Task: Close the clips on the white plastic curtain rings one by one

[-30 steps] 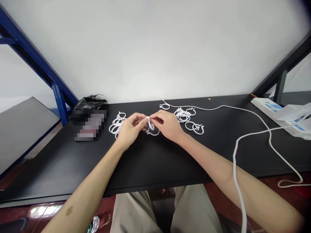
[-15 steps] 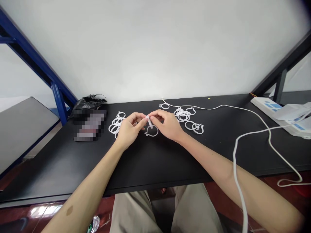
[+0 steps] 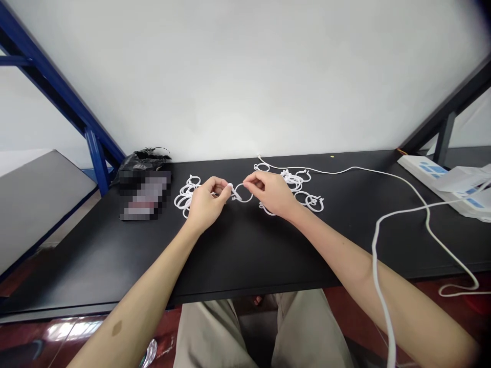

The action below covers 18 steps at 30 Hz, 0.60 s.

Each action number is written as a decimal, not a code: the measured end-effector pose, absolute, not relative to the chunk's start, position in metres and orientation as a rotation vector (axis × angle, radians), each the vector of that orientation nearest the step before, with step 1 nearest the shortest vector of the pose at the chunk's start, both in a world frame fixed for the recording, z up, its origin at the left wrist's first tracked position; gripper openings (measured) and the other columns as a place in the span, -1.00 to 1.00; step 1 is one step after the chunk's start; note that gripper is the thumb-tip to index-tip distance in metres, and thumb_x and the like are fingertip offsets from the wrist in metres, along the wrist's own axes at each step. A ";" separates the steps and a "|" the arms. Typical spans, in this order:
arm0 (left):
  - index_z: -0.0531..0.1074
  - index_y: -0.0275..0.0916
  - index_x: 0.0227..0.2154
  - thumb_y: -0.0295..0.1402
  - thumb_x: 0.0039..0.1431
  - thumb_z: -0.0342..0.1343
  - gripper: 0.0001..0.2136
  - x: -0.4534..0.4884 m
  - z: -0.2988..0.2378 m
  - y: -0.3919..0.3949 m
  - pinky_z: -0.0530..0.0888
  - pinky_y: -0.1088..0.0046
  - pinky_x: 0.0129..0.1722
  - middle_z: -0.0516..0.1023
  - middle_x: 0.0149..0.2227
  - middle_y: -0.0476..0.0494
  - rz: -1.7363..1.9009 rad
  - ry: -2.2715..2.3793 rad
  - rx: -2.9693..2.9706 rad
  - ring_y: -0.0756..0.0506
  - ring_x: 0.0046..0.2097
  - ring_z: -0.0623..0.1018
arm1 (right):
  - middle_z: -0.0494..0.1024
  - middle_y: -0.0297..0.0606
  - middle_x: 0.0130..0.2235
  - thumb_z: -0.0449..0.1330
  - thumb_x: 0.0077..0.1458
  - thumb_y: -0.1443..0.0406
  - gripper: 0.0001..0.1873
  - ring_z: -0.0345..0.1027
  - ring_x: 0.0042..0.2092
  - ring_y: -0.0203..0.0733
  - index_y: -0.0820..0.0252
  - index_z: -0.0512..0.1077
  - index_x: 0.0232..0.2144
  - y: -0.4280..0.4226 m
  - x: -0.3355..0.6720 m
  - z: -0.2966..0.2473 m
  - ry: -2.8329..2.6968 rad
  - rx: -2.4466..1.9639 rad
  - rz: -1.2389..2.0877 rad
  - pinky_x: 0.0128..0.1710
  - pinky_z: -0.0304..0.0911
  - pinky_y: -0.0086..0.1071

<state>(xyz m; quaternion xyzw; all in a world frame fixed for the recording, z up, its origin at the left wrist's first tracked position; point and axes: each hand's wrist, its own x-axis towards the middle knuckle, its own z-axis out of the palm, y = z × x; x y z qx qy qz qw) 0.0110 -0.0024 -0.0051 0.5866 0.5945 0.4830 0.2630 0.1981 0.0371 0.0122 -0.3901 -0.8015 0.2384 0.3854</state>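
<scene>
My left hand (image 3: pixel 206 200) pinches the tail of a white plastic loop tie (image 3: pixel 244 193) between thumb and fingers. The tie's ring hangs just above the black tabletop (image 3: pixel 245 245). My right hand (image 3: pixel 270 193) is to the right of the ring, its fingertips pinched together close to the ring's upper edge, with nothing visible between them. A tangled pile of white loop ties (image 3: pixel 185 200) lies behind my left hand. A second pile (image 3: pixel 293 179) lies beyond my right hand, with more rings (image 3: pixel 313 203) beside it.
A thick white cable (image 3: pixel 345 170) runs along the table's back and drapes over its right edge. A white power strip (image 3: pixel 420 171) and papers (image 3: pixel 464 179) lie at right. A black plastic bag (image 3: pixel 143 158) and a pixelated object (image 3: pixel 144 197) lie at left.
My hands have drawn apart, the right hand moving off the tie. The ring has risen from the tabletop and now shows between my hands. The view has shifted slightly.
</scene>
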 end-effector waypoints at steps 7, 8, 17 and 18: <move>0.43 -0.19 -0.36 -0.16 0.11 0.14 -0.80 0.009 -0.009 0.001 0.46 0.44 -0.40 0.51 -0.37 -0.04 1.433 1.600 1.495 -0.04 -0.38 0.51 | 0.55 -0.33 -0.37 0.14 0.19 0.28 -0.85 0.37 -0.37 -0.28 0.15 0.48 -0.39 0.040 0.198 0.009 -2.026 -0.989 0.503 -0.30 0.27 -0.36; 0.43 -0.19 -0.36 -0.16 0.11 0.14 -0.80 0.009 -0.009 0.002 0.46 0.44 -0.40 0.51 -0.37 -0.04 1.443 1.602 1.486 -0.04 -0.38 0.51 | 0.55 -0.33 -0.37 0.14 0.19 0.28 -0.85 0.38 -0.37 -0.28 0.15 0.48 -0.39 0.040 0.198 0.009 -2.023 -0.997 0.497 -0.29 0.27 -0.35; 0.42 -0.19 -0.38 -0.18 0.08 0.16 -0.82 0.007 -0.010 0.003 0.47 0.45 -0.44 0.49 -0.40 -0.03 1.461 1.675 1.438 -0.05 -0.39 0.51 | 0.56 -0.30 -0.36 0.12 0.22 0.26 -0.85 0.42 -0.34 -0.25 0.15 0.47 -0.35 0.037 0.199 0.014 -1.913 -1.055 0.481 -0.28 0.30 -0.34; 0.42 -0.19 -0.38 -0.19 0.08 0.16 -0.83 0.007 -0.011 0.004 0.47 0.45 -0.43 0.49 -0.41 -0.03 1.456 1.685 1.442 -0.05 -0.40 0.51 | 0.56 -0.30 -0.36 0.13 0.22 0.26 -0.85 0.42 -0.34 -0.25 0.15 0.47 -0.35 0.037 0.199 0.014 -1.901 -1.056 0.473 -0.28 0.30 -0.34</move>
